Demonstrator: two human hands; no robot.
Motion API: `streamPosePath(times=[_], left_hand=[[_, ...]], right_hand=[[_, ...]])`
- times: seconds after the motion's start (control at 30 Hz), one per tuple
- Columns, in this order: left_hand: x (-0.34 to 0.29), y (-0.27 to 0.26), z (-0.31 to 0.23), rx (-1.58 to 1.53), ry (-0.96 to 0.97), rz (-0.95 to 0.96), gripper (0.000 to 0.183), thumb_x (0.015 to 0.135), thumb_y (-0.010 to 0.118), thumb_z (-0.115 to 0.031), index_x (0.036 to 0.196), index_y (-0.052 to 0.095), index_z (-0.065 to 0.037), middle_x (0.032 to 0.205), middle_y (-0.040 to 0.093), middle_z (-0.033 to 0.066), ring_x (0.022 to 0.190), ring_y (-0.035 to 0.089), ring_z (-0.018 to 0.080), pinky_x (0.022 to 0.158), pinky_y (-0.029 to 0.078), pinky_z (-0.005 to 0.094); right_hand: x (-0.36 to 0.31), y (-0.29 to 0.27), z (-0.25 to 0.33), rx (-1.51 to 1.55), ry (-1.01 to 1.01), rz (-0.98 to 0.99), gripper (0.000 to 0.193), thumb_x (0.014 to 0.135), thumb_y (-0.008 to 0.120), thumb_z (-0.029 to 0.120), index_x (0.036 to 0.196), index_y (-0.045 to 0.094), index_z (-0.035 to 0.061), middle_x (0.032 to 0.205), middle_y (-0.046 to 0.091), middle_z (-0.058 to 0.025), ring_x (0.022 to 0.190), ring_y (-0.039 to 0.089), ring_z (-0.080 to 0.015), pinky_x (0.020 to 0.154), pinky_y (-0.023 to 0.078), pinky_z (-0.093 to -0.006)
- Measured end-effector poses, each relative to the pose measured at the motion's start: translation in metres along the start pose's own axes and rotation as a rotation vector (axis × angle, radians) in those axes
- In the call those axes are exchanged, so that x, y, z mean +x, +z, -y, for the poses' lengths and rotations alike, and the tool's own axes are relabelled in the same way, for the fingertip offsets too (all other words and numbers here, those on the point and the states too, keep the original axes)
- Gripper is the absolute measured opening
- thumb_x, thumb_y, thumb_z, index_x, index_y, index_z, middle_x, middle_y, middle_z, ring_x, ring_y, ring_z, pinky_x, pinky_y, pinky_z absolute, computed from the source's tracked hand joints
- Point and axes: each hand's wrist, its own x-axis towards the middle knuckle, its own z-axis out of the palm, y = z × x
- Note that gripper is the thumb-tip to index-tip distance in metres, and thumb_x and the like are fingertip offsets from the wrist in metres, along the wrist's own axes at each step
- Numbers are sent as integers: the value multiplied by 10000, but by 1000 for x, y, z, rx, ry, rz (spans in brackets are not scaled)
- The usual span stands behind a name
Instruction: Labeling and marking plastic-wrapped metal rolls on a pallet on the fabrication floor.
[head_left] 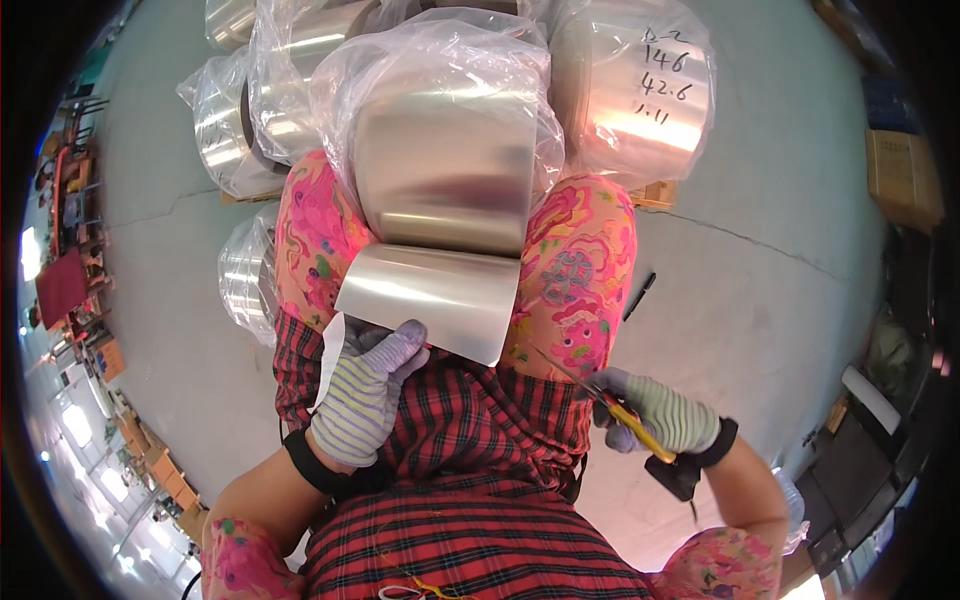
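My left hand (362, 395), in a striped knit glove, pinches the near left corner of a thin silver metal sheet (430, 300) between thumb and fingers. The sheet curves down from a large metal foil roll (445, 160) in clear plastic, which stands between my knees. A white flap (328, 362) shows beside that hand; I cannot tell whether it is part of the sheet. My right hand (655, 410), gloved alike, is closed on yellow-handled scissors (636, 424). Their thin blades point up and left over my right thigh, apart from the sheet.
More plastic-wrapped metal rolls stand at the far side, one with handwriting (640, 90) and others at the left (225, 120). A smaller wrapped roll (247, 275) lies by my left knee. A black pen (640, 297) lies on the floor. Cardboard boxes (903, 180) stand far right.
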Motion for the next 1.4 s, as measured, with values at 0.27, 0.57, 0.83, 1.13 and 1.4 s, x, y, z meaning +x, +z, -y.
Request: streamPosePath(times=[0.27, 0.57, 0.83, 1.13, 1.4], left_hand=[[3, -13, 3, 74, -66, 90, 321, 792, 662, -60, 1077, 517, -91, 941, 588, 8, 857, 590, 103, 688, 524, 223], [6, -23, 6, 31, -145, 79, 400, 779, 683, -86, 1131, 493, -78, 983, 566, 25, 868, 574, 107, 696, 521, 221], [8, -24, 5, 42, -222, 112, 336, 806, 668, -140, 1100, 516, -80, 929, 591, 19, 783, 591, 83, 616, 512, 173], [9, -28, 4, 82, -439, 217, 303, 834, 640, -291, 980, 593, -29, 788, 645, 67, 603, 582, 88, 512, 447, 171], [8, -34, 1, 123, -462, 242, 321, 836, 628, -322, 959, 602, -28, 788, 650, 73, 594, 569, 77, 542, 442, 178]], right_hand=[[56, -31, 33, 580, 154, 652, 203, 948, 423, 180, 1009, 519, 12, 816, 517, -41, 706, 551, -94, 563, 460, -184], [60, -3, 77, -226, 106, 365, 199, 925, 375, 112, 1092, 464, 52, 763, 434, 31, 610, 407, -38, 517, 357, -170], [55, 1, 92, -678, -43, 201, 256, 881, 555, 197, 1088, 555, 46, 790, 560, 0, 653, 516, -66, 535, 416, -201], [58, -4, 94, -328, 184, 117, 308, 847, 624, 277, 1069, 608, 64, 631, 517, 43, 472, 430, -38, 408, 341, -197], [70, 3, 105, -566, 262, 157, 303, 810, 675, 284, 1080, 640, 152, 621, 568, 51, 457, 452, -37, 394, 346, -197]])
